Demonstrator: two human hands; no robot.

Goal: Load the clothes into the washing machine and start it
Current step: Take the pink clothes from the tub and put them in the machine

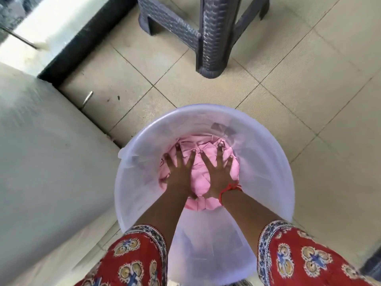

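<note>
A pink cloth (198, 183) lies crumpled at the bottom of a translucent white bucket (266, 153) standing on the tiled floor. Both my hands reach down into the bucket. My left hand (180, 174) rests flat on the left part of the cloth with fingers spread. My right hand (218, 172), with a red thread at the wrist, lies flat on the right part, fingers also spread. Neither hand has closed around the cloth. The white body at the left (41, 151) looks like the washing machine's side; its lid and controls are out of view.
A dark woven-pattern plastic stool (208, 34) stands on the beige floor tiles beyond the bucket. A black-edged step or ledge (82, 44) runs diagonally at the upper left. A small metal object (87, 98) lies on the floor near the white body.
</note>
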